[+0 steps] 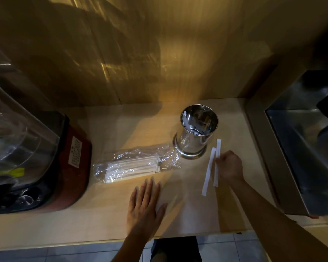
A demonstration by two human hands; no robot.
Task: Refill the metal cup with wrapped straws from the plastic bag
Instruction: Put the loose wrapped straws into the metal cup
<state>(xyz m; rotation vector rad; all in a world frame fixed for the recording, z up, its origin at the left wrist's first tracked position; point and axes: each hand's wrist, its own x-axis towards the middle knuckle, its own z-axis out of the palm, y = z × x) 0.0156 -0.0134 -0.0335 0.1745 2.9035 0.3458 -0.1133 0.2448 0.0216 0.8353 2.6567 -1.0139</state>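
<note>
Left hand: the left hand [144, 205] lay nearest the camera, flat and palm down on the wooden counter [106, 214], fingers straight and spread, grasping nothing; its fingertips pointed toward the bag and stopped just short of it.
Right hand: the right hand [229, 166] reached in from the lower right, fingers curled closed around one of the two loose straws; the exact pinch was hidden under the knuckles.
Loose wrapped straws: two white wrapped straws [208, 173] lay side by side on the counter, right of the cup; the right one passed under the closed hand, the left one lay free beside it.
Plastic bag: the clear plastic bag [134, 164] lay on its side ahead of the open hand, a bundle of wrapped straws inside, its crinkled mouth toward the cup's base and about touching it.
Metal cup: the metal cup [196, 133] stood upright beyond the bag and the loose straws, near the back wall; its shiny inside showed only reflections, so its contents could not be told.
Blender: a red-based blender [64, 163] with a clear jug stood at the left.
Sink: a steel sink [301, 148] sat at the right.
</note>
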